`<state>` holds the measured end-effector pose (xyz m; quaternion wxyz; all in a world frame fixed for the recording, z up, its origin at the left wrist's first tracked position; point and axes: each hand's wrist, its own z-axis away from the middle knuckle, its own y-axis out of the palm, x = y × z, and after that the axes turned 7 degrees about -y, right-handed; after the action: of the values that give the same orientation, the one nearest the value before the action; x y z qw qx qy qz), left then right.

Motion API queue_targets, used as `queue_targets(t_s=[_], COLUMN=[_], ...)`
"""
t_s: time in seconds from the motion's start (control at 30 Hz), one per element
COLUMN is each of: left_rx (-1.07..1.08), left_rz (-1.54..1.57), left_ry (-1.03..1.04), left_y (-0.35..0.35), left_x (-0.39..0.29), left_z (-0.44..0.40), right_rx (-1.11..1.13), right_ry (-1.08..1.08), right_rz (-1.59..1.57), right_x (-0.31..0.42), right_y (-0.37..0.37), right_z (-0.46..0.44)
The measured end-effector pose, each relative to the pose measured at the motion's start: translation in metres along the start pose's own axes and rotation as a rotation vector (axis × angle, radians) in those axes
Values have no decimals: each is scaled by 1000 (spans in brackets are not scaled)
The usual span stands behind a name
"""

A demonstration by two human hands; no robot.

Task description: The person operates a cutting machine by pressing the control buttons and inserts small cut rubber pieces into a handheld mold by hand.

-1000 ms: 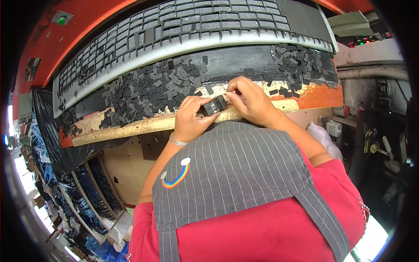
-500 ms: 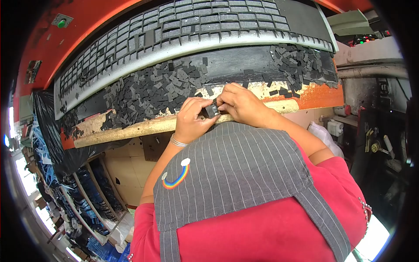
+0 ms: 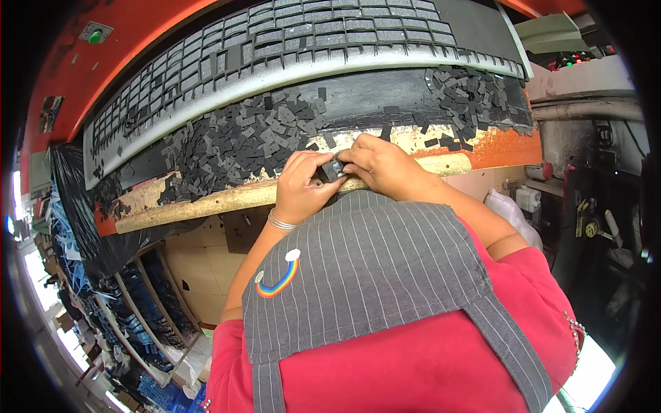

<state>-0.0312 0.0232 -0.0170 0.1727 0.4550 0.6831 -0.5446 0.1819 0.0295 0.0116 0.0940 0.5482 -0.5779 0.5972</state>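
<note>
Between my two hands is a small stack of dark rectangular pieces [image 3: 332, 171], held just over the wooden edge rail. My left hand [image 3: 301, 184] is closed around the stack, thumb below and fingers above. The fingertips of my right hand [image 3: 379, 164] pinch at the stack's right end; whether they hold a single piece there is hidden. Just beyond my left hand lies a large heap of loose dark rectangular pieces [image 3: 241, 138]. A smaller heap of the same pieces [image 3: 468, 100] lies farther right on the work surface.
A black lattice sheet [image 3: 303, 34] with rectangular openings lies at the back, along a pale rounded bar [image 3: 289, 84]. The wooden rail [image 3: 206, 206] runs along the front edge. A black plastic bag [image 3: 86, 213] hangs at left. A green button [image 3: 95, 36] sits on the red machine.
My hands stay at nearly the same spot with the stack. The stack has turned slightly, and my right fingers have shifted a little along its end.
</note>
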Motion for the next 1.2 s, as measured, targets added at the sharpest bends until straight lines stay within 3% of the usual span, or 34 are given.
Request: queue_targets(t_s=[0.17, 0.37, 0.47, 0.6, 0.7, 0.8, 0.87, 0.93, 1.13, 1.2], left_rx=[5, 33, 18, -48, -94, -155, -180, -194, -189, -177], left_rz=[12, 55, 7, -104, -123, -152, -184, -212, -187, -180], left_ry=[28, 18, -32, -91, -155, -209, -210, -185, -117, -125], left_y=[1, 0, -7, -25, -37, -46, -50, -52, -54, -55], left_x=[2, 0, -5, 1, 6, 8, 9, 13, 20, 21], left_z=[1, 0, 0, 11, 26, 34, 39, 40, 41, 40], right_rx=[18, 35, -73, -267, -260, -191, 11, 197, 308, 98], right_ry=[24, 81, 84, 159, 164, -91, -186, -110, 41, -6], right_rz=[93, -60, -59, 256, 714, 417, 134, 274, 343, 336], right_x=[3, -1, -3, -23, -29, -16, -14, -7, -29, -32], right_y=[0, -4, -12, -43, -44, -21, 3, 7, 7, 18], right_z=[-3, -5, 0, 2, -5, -29, -42, -49, -42, -53])
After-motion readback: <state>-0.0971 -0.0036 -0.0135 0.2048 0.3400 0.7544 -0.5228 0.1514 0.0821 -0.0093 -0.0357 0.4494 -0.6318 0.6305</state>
